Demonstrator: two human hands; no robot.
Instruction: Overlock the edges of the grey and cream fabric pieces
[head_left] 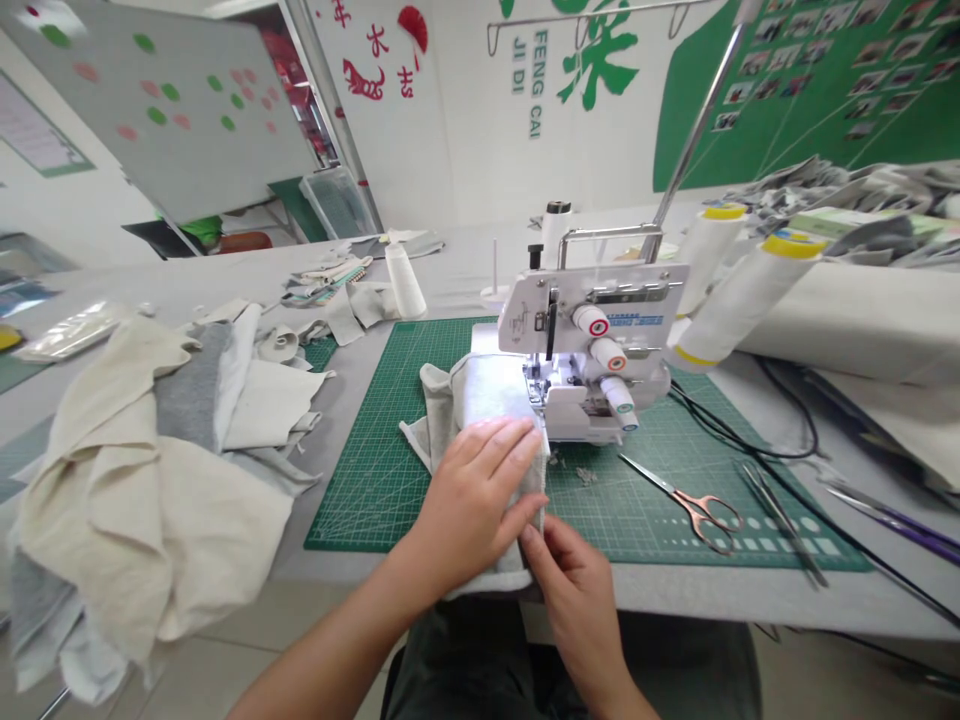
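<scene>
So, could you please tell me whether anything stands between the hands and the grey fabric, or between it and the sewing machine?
Nothing visible does: the left hand lies on the grey fabric, the right hand touches its edge, and it reaches the sewing machine.

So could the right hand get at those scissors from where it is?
Probably yes: the scissors lie on the green mat to the right of the right hand, with nothing visibly between them, though it would likely have to let go of the cloth.
</scene>
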